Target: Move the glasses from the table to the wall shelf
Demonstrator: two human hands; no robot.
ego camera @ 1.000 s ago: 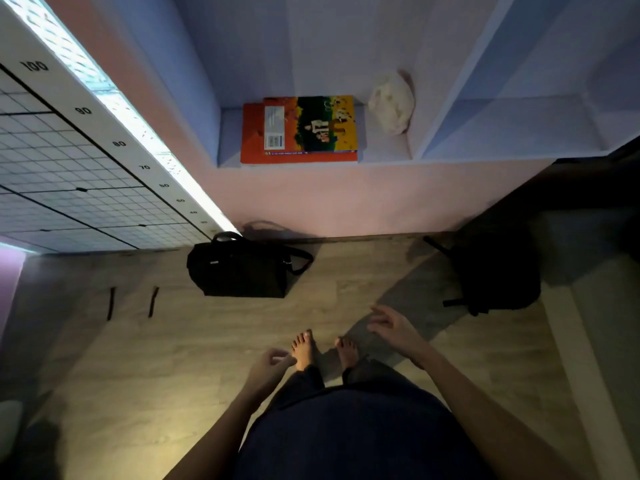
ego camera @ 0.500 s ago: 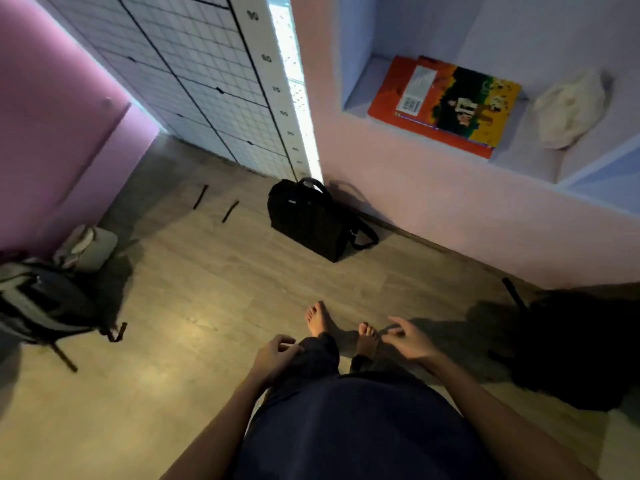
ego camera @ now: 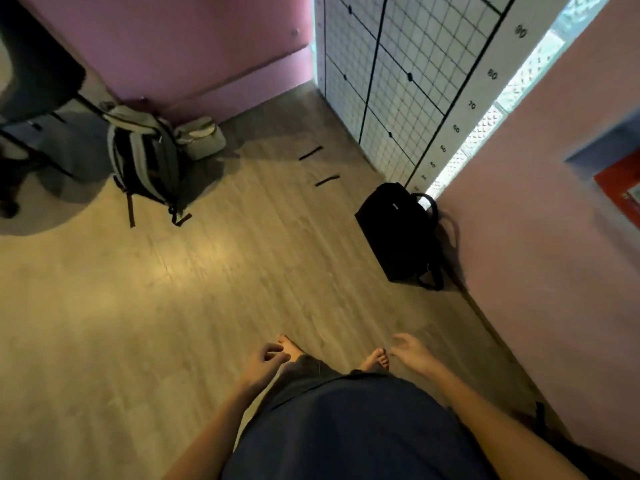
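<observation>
No glasses and no table top show in this view. Only a corner of the wall shelf (ego camera: 602, 147) appears at the right edge, with the red edge of a book (ego camera: 620, 188) in it. My left hand (ego camera: 265, 360) hangs by my left leg, its fingers loosely curled and holding nothing. My right hand (ego camera: 412, 351) hangs by my right side with the fingers spread and nothing in it. Both hands are low over the wooden floor, far from the shelf.
A black bag (ego camera: 398, 233) stands on the floor against the pink wall at the right. A grey backpack (ego camera: 145, 157) and a small pale bag (ego camera: 201, 136) lie by the far wall. A dark chair (ego camera: 34, 71) stands at the upper left. A measuring grid board (ego camera: 398, 81) leans ahead.
My view has swung to the left, away from the shelf, which has slid from the top middle to the right edge. The backpack and chair have come into view. Both hands stay empty at my sides.
</observation>
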